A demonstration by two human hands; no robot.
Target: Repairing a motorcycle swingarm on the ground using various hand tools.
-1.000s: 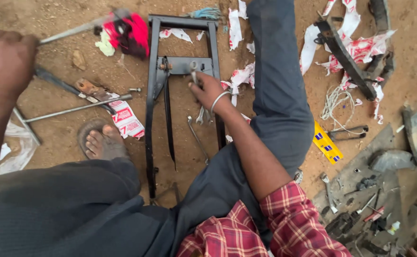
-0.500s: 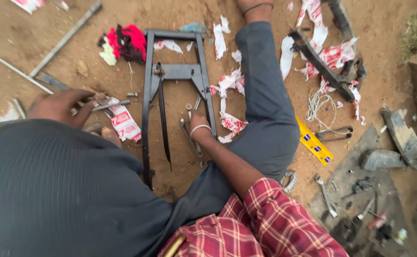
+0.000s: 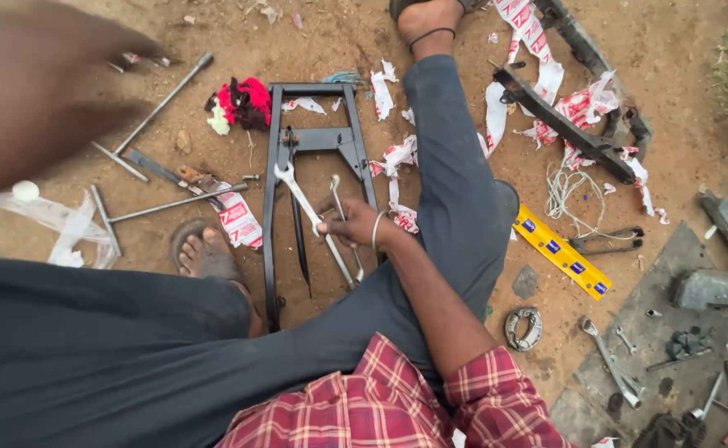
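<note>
Two spanners (image 3: 318,217) now sit clamped in the right hand (image 3: 349,226), over the black metal frame (image 3: 274,178) lying on the dirt. Half a second ago that hand lay lower, by the frame's rail. Left hand (image 3: 36,79) has lifted close to the camera; its blur hides the grip.
</note>
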